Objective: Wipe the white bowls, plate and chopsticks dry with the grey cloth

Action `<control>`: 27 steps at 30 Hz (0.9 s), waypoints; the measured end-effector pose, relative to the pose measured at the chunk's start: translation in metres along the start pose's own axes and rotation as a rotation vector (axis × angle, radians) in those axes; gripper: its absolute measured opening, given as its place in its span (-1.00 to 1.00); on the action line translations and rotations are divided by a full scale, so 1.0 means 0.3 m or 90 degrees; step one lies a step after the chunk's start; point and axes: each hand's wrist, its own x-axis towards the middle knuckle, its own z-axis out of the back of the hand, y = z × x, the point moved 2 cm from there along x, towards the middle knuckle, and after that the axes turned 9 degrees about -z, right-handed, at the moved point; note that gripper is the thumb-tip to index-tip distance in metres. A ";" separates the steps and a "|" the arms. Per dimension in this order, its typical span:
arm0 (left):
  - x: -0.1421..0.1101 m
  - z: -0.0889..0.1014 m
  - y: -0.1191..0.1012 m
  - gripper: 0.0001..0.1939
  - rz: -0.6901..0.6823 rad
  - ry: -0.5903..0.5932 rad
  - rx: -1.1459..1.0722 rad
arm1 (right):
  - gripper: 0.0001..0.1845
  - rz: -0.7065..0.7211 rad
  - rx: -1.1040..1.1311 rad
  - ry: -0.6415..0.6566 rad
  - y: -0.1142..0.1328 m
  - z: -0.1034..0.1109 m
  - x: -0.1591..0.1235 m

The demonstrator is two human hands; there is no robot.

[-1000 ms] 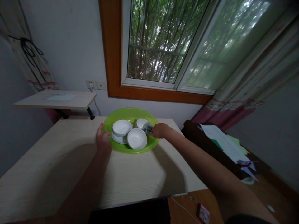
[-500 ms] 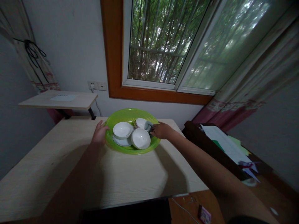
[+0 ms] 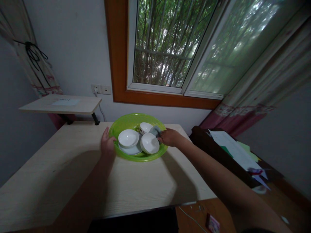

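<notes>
A green plastic basin (image 3: 126, 121) sits near the back of the table, between my hands. My left hand (image 3: 108, 144), a little blurred, grips its left rim with the thumb over the edge. My right hand (image 3: 170, 137) is closed on the right rim, its fingertips close to a grey cloth (image 3: 155, 130). Inside the basin, a white bowl (image 3: 128, 138) rests on a white plate (image 3: 131, 150). Another white bowl (image 3: 150, 143) leans to the right of it, and a smaller patterned bowl (image 3: 145, 127) lies behind, partly covered by the cloth.
Pale wood tabletop (image 3: 136, 184) surrounds the basin. A small raised shelf (image 3: 89, 105) with a paper label stands at the back left. Behind are the wall sockets (image 3: 100, 89) and the window frame (image 3: 157, 98). To the right, a dark brown surface (image 3: 204, 142) carries papers.
The front right bowl has slid right inside the basin, and the left bowl and plate have shifted slightly right. My left hand has moved slightly right; my right hand stays at the rim.
</notes>
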 end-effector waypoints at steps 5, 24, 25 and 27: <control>-0.183 -0.031 0.010 -0.08 -0.095 -0.094 0.020 | -0.36 0.020 -0.027 0.009 -0.001 -0.004 0.000; 0.154 0.009 -0.020 -0.16 0.140 0.223 0.012 | -0.42 0.028 0.018 -0.046 -0.037 -0.065 0.039; 0.150 0.013 -0.013 -0.12 0.121 0.178 0.029 | -0.41 0.025 0.020 -0.045 -0.036 -0.063 0.036; 0.134 0.020 0.001 -0.06 0.091 0.092 0.063 | -0.38 0.018 0.018 -0.035 -0.030 -0.056 0.028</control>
